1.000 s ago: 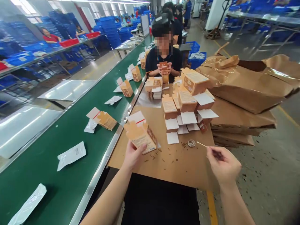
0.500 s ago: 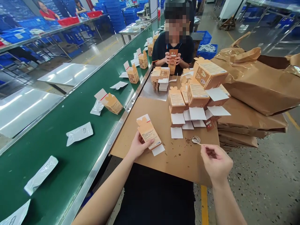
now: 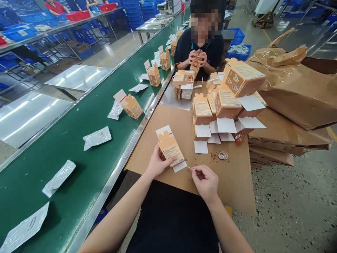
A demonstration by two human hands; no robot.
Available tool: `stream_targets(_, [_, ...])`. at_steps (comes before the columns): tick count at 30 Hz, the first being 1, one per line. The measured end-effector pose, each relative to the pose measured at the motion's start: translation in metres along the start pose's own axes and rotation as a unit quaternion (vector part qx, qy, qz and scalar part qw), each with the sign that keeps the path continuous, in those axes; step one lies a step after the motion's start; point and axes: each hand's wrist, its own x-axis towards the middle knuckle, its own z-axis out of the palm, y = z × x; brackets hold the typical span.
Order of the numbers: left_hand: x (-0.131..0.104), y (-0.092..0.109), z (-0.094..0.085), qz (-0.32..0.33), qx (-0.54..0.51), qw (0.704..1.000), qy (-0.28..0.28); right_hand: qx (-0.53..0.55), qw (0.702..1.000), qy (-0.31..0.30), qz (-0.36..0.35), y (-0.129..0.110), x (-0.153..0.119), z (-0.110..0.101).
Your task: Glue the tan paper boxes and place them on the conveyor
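Observation:
My left hand (image 3: 158,162) is closed around a flat-lying orange carton (image 3: 171,148), thumb across its printed face. The carton's flaps are open at the far end, and a white flap (image 3: 180,167) sticks out at the near end. Between the thumb and fingers of my right hand (image 3: 205,180) is a thin pale stick (image 3: 189,167), swab-like in shape. Its tip is at the edge of the white flap; whether it touches I cannot tell. A small clear round dish (image 3: 223,155) stands on the brown cardboard (image 3: 152,154), beside scattered brown specks.
Stacked open cartons (image 3: 202,109) stand at the back right, white flaps hanging. A green conveyor (image 3: 100,165) runs along the left with silver pouches (image 3: 97,137) and cartons (image 3: 133,106). Across the table a co-worker (image 3: 201,49) holds a carton. Large brown paper bundles (image 3: 295,88) lie right.
My right hand has moved left with the stick, from the dish to the carton's white flap. My left hand still holds the carton. Pouches and cartons on the conveyor have shifted up and right in view.

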Motion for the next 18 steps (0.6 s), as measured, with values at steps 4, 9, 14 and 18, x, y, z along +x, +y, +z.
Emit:
stream_targets(4, [-0.018, -0.002, 0.004, 0.025, 0.063, 0.998, 0.003, -0.003, 0.999, 0.042, 0.004, 0.001, -0.008, -0.03])
stream_targets(9, [-0.04, -0.008, 0.01, 0.059, 0.175, 0.982, 0.025, -0.009, 0.997, 0.071, 0.029, 0.0, -0.026, -0.056])
stream_targets(14, [-0.039, -0.031, 0.014, 0.083, 0.212, 0.972, 0.052, 0.021, 0.997, 0.062, 0.039, -0.004, -0.04, -0.059])
stream_targets(18, [-0.038, -0.029, 0.018, 0.094, 0.232, 0.967, 0.057, 0.031, 0.997, 0.061, 0.041, -0.008, -0.039, -0.053])
